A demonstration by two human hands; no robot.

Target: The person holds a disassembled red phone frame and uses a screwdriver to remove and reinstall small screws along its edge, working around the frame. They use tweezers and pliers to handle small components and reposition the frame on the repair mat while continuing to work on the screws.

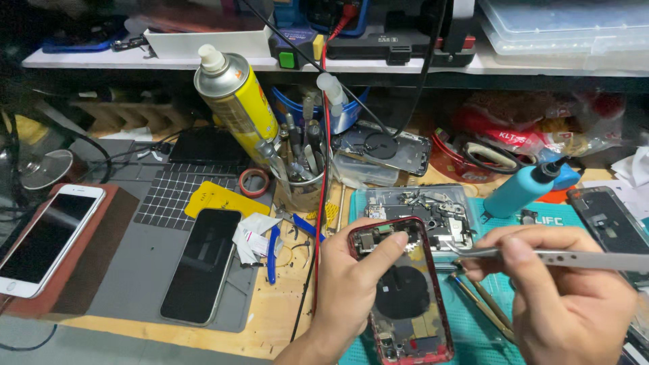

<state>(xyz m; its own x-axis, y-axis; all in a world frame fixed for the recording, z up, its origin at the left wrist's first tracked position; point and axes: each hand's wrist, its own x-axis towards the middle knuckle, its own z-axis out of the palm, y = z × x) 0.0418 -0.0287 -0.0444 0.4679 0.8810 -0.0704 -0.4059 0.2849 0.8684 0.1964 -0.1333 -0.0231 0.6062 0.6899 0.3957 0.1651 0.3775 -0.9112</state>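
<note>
One head-worn view looks steeply down, close over the cluttered workbench (pixel 284 324).

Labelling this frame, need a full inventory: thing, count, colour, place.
opened phone housing: 1, red frame, dark inside, held front centre
tweezers: 1, silver, right hand, tips at the housing's top edge
white phone: 1, white, screen up, far left on a brown block
dark phone: 1, black screen, on the grey mat
grey mat: 1, grey, left of centre
spray can: 1, yellow and silver, tilted, back centre
tool cup: 1, clear, full of tools, centre
parts tray: 1, clear, small metal parts, behind the housing
blue bottle: 1, blue, black nozzle, right
blue-handled pliers: 1, beside the mat
left hand: grips the housing
right hand: pinches the tweezers
</note>
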